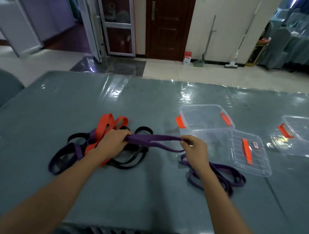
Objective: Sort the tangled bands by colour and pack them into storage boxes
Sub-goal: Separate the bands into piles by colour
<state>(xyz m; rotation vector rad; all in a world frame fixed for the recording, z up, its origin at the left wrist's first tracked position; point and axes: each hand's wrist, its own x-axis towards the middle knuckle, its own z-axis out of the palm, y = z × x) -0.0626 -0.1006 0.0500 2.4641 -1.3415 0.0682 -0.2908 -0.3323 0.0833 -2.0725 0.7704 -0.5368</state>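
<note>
1. Early going, I'd say: the open storage box holds nothing, its lid lies just beside it, and a second box sits at the right edge of the table.
2. A few purple bands lie loose near the lid, apart from the tangle of orange, black and purple (most sorting remains).
3. The left hand has its grip curled round one end of a purple band, over the tangle.
4. The right hand seems to pinch the other end, stretching it level.
</note>
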